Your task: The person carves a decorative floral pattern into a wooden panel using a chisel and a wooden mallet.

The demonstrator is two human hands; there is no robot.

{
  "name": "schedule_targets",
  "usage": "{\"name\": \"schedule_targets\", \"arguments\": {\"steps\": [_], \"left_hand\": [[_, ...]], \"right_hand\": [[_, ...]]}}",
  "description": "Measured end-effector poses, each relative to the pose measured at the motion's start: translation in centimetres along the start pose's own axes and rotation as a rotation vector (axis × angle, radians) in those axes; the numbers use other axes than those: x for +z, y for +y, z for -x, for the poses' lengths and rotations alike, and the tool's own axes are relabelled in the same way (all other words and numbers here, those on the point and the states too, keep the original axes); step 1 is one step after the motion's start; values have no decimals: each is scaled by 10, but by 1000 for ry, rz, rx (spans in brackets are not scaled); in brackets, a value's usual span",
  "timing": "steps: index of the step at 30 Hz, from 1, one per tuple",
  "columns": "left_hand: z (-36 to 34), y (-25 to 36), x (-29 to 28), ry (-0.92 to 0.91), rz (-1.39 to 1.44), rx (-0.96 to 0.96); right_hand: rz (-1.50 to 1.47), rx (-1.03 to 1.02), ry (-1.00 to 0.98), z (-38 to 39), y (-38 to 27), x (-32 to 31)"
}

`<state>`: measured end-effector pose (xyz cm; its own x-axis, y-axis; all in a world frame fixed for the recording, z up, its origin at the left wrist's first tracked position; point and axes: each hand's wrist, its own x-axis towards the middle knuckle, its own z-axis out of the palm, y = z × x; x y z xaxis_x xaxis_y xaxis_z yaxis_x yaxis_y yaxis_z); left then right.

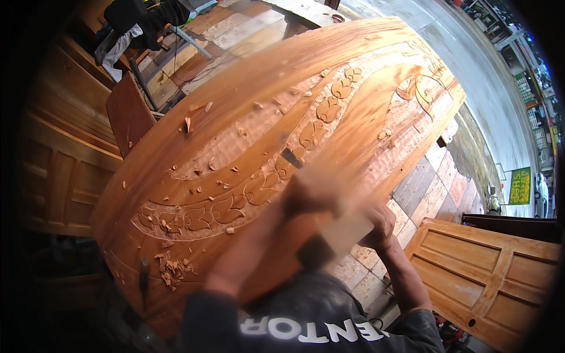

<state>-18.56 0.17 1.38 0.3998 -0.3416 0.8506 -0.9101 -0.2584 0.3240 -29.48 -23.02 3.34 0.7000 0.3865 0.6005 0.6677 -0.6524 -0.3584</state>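
A large wooden panel (223,141), carved with scrolled leaf bands and textured recesses, fills the middle. My left hand (303,191), smeared by motion, grips a chisel (292,157) whose dark blade meets the carved band near the centre. My right hand (379,225) is closed on a blocky wooden mallet (335,238), blurred, just below and right of my left hand. Loose chips (173,270) lie on the lower left of the panel beside a dark, narrow tool (144,273).
Panelled doors stand at left (70,188) and lower right (482,276). Metal stands and dark cloths (123,23) sit at upper left, a pale board (300,12) behind the panel. Floor tiles (424,182) and a wet street with a parked car (538,194) lie to the right.
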Motion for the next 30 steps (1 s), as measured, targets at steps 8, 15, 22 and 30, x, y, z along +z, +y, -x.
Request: {"name": "schedule_targets", "arguments": {"steps": [8, 15, 22, 30], "left_hand": [[2, -9, 9, -81, 11, -64], [9, -16, 13, -180, -69, -93], [5, -12, 13, -259, -100, -99], [8, -13, 17, -295, -123, -62]], "right_hand": [[-87, 35, 102, 2, 9, -4], [-4, 9, -7, -7, 24, -10], [18, -49, -84, -22, 37, -11], [33, -99, -209, -34, 47, -19]]}}
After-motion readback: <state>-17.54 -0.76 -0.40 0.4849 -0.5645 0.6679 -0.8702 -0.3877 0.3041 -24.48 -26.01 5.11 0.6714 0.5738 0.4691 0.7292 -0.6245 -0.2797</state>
